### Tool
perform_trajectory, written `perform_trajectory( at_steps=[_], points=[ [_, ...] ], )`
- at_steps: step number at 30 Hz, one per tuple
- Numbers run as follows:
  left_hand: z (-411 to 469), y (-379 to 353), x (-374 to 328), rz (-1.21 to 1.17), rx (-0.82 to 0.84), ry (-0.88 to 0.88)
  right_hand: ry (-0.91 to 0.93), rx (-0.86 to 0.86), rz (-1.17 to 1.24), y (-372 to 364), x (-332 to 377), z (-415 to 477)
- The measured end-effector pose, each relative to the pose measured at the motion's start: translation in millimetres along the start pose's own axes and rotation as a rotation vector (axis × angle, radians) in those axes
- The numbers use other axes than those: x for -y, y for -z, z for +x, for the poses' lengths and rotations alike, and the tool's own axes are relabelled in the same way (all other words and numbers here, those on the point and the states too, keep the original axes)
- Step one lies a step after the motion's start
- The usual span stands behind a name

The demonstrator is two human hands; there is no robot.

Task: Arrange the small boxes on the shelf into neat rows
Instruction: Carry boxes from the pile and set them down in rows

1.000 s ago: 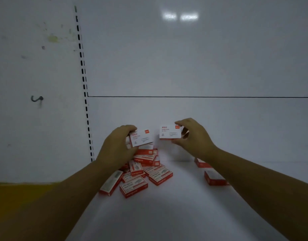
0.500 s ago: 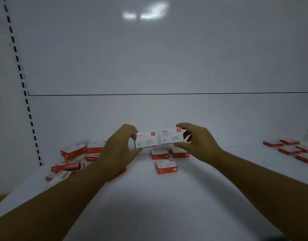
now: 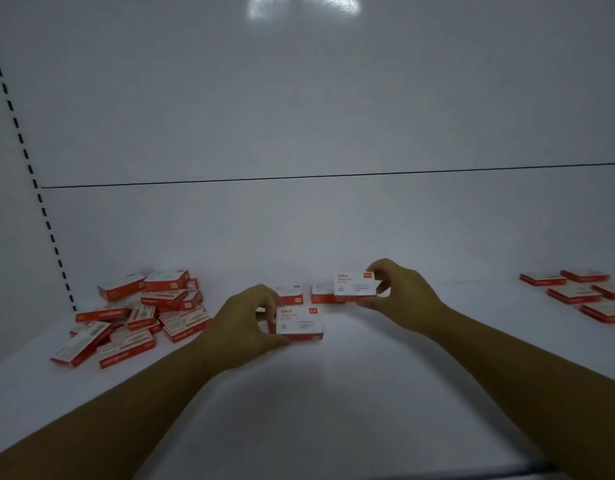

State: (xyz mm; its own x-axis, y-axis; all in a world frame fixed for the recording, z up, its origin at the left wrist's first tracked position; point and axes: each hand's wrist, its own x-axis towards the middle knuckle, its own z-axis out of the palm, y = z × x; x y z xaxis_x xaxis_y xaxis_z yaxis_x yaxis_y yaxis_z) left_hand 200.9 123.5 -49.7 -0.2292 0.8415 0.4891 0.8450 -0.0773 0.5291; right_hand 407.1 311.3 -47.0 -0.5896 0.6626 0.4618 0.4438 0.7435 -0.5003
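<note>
The left grip (image 3: 250, 320) is clamped on a small white-and-red cardboard box (image 3: 301, 323) low at mid white shelf (image 3: 334, 393). The right grip (image 3: 399, 292) pinches a second such box (image 3: 354, 287) near two lying boxes (image 3: 292, 295). Bare shelf lies in front. A jumbled box pile (image 3: 143, 313) crowds the left, flat boxes (image 3: 576, 292) the right.

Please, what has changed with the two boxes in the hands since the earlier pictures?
The held boxes parted: the left hand lowered the left box toward the shelf, in front of the two back boxes; the right hand moved the right box rightward, over them. Both hands still grip; the loose pile stayed.
</note>
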Motion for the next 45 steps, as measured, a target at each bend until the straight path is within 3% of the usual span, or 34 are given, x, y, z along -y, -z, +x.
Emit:
perform_trajectory(
  at_steps=[6,11,13,16,20,24,30,41,45],
  points=[
    [-16,-10,10,-0.121,0.114,0.205,-0.127,0.156,0.004,-36,-11,3],
    [-16,-7,15,-0.173,0.21,0.274,-0.173,0.279,-0.155,-38,-8,9],
    [-18,5,24,-0.113,0.243,0.255,-0.187,0.172,-0.125,-29,-1,14],
    [-25,38,48,0.085,0.141,0.183,-0.128,-0.067,0.065,-25,34,25],
    [-42,96,90,0.432,-0.005,0.238,0.056,0.116,0.138,-67,111,38],
    [-68,138,118,0.485,-0.007,0.359,0.193,0.246,0.11,-134,175,48],
    [-85,150,135,0.552,0.108,0.313,0.344,0.458,-0.171,-185,207,46],
    [-73,152,142,0.526,0.156,0.325,0.149,0.525,-0.276,-170,205,41],
    [-72,157,137,0.497,0.112,0.231,0.237,0.352,-0.238,-161,206,32]
  ],
)
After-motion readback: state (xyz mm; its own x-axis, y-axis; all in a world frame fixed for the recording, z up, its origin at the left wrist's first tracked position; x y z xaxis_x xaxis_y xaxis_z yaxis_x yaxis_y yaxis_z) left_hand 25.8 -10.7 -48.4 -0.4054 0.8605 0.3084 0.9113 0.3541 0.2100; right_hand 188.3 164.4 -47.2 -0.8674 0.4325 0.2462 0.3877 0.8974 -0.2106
